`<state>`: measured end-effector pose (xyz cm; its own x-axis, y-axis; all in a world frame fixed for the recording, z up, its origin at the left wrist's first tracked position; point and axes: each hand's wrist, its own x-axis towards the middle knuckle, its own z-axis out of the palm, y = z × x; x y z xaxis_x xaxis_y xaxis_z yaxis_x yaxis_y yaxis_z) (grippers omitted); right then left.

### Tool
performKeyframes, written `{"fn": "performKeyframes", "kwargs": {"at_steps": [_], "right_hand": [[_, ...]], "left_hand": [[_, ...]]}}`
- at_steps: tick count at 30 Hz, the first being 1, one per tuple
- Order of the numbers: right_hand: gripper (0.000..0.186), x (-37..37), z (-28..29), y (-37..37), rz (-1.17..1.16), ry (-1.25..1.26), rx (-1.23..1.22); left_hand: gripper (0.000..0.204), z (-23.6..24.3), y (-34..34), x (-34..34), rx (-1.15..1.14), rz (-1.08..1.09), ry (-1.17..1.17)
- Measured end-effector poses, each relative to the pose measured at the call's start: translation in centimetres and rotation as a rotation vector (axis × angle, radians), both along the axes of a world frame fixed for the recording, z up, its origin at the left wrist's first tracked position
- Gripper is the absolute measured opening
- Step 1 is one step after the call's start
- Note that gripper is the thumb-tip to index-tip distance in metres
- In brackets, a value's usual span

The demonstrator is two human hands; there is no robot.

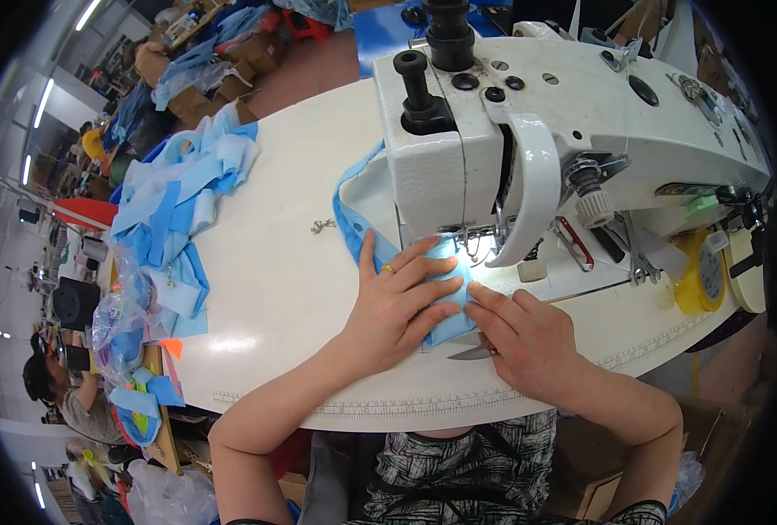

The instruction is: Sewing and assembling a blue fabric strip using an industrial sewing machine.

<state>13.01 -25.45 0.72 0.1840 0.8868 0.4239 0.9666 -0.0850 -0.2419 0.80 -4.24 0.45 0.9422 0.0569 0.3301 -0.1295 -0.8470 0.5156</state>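
Observation:
My left hand [388,306] lies with fingers spread on a folded light-blue fabric piece [445,328] beneath the needle and presser foot [471,245] of a white industrial sewing machine [436,166], lit by a small lamp. A darker blue strip [349,210] runs behind my left fingers and up beside the machine head. My right hand [524,341] is curled around small scissors [467,353], blades pointing left, while its forefinger rests on the fabric's right edge.
Blue fabric pieces [178,210] and plastic bags heap at left, near a co-worker [86,407]. Tools [572,243] and a yellow tape roll [695,284] lie right of the needle. The curved white tabletop [274,262] has a printed ruler along its front edge.

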Motion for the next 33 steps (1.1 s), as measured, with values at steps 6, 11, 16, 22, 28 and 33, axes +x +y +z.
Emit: {"fn": "performKeyframes", "kwargs": {"at_steps": [6,11,16,22,28,33], "right_hand": [[0.047,0.0,0.3,-0.1,-0.007,0.006,-0.027],[0.05,0.2,0.1,-0.5,0.018,0.085,0.031],[0.049,0.2,0.4,-0.5,0.036,0.173,0.072],[0.043,0.2,0.5,-0.3,-0.053,0.212,0.149],[0.037,0.6,-0.1,0.1,-0.142,0.346,0.205],[0.035,0.5,-0.1,0.4,-0.159,0.3,0.246]], "left_hand": [[0.042,0.0,0.1,-0.1,0.029,-0.034,-0.009],[0.065,0.3,0.5,-0.6,0.112,0.054,0.051],[0.065,1.6,3.8,-2.7,0.154,0.361,0.12],[0.033,2.3,3.6,-7.8,0.008,0.344,0.194],[0.028,3.6,1.9,-12.5,-0.045,0.352,0.148],[0.02,3.2,2.1,-15.1,-0.844,0.622,-0.297]]}}
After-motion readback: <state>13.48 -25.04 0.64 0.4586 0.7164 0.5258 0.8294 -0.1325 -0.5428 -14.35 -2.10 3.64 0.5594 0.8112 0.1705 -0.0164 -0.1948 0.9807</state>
